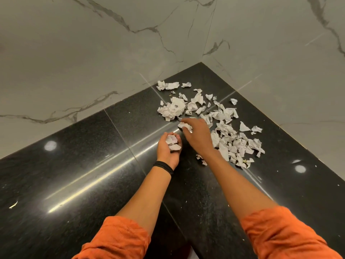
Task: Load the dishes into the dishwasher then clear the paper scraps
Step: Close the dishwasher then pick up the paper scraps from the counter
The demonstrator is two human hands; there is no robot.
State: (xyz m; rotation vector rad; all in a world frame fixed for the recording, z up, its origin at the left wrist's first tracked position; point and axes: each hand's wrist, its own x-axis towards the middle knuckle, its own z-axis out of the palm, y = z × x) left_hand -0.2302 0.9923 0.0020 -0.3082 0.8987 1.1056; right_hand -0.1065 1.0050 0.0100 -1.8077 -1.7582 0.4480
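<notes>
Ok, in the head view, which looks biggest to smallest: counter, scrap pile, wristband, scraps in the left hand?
1. black counter
2. scrap pile
3. scraps in the left hand and black wristband: about alike, so no ranking.

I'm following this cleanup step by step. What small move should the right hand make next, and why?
Probably bring the right hand across and drop its scrap into the left hand. The right hand pinches that scrap at the edge of the loose scraps, and the left hand, cupped palm-up close beside it, holds collected scraps. Many more lie on the counter.
</notes>
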